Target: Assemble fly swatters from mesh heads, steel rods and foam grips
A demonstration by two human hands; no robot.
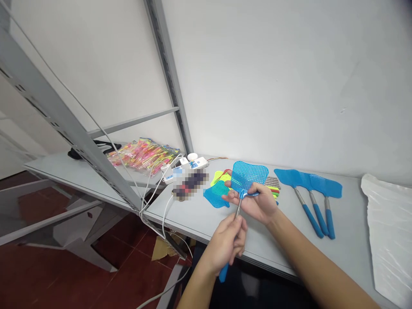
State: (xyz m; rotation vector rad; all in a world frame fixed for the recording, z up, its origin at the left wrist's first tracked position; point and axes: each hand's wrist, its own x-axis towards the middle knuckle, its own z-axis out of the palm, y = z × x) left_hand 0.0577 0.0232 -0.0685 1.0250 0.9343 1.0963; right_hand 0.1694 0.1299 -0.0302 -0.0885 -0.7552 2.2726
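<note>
A blue fly swatter [250,175] with a metal rod and blue grip is held tilted over the front of the shelf. My left hand [227,242] is closed around its rod, and the blue grip sticks out below the fist. My right hand [259,206] pinches the base of the mesh head, thumb on top and some fingers behind it. Just beyond my hands lie a blue-green mesh head [217,195] and a yellow mesh head [214,176]. Several metal rods [273,182] with coloured ends are partly hidden by my right hand.
Three blue fly swatters [311,201] lie side by side on the grey shelf [349,223]. White plastic sheeting [389,240] is at the right. Power strips [185,169] with cables stand left, near a metal upright [169,73] and bags of colourful items [143,156].
</note>
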